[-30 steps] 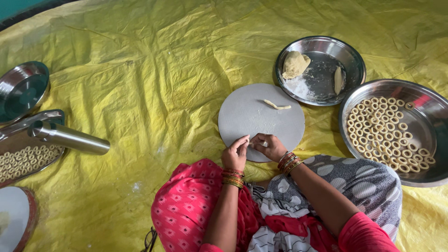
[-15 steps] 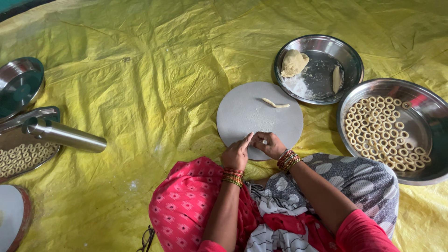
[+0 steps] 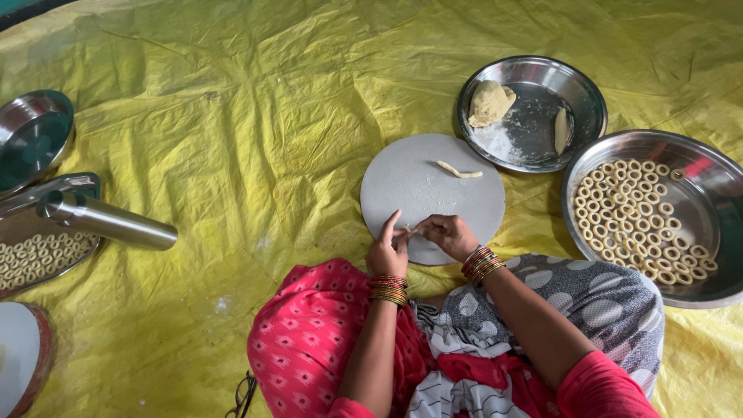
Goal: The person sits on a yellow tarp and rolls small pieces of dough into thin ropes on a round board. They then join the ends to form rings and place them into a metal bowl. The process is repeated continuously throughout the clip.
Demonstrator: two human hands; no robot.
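Note:
My left hand [image 3: 387, 249] and my right hand [image 3: 446, 234] meet at the near edge of a round grey board [image 3: 422, 182], pinching a thin strip of dough [image 3: 410, 230] between the fingertips. Both wrists wear bangles. A second short dough strip [image 3: 459, 170] lies on the board's far side. Right of the board, a large steel plate [image 3: 700, 193] holds several small dough rings [image 3: 631, 217]. Behind it a smaller steel plate [image 3: 542, 81] carries a lump of dough [image 3: 490, 102], flour and one dough roll [image 3: 561, 129].
Everything sits on a yellow plastic sheet [image 3: 255, 131]. At the left are a steel lid [image 3: 31, 135], a steel cylinder tool [image 3: 104, 220] over a tray of more rings [image 3: 35, 259], and another round board [image 3: 19, 356]. Spectacles [image 3: 241, 396] lie by my knee.
My hands have stayed at the board's near edge, fingers working the thin dough strip closer together. The view shifted slightly; nothing else moved.

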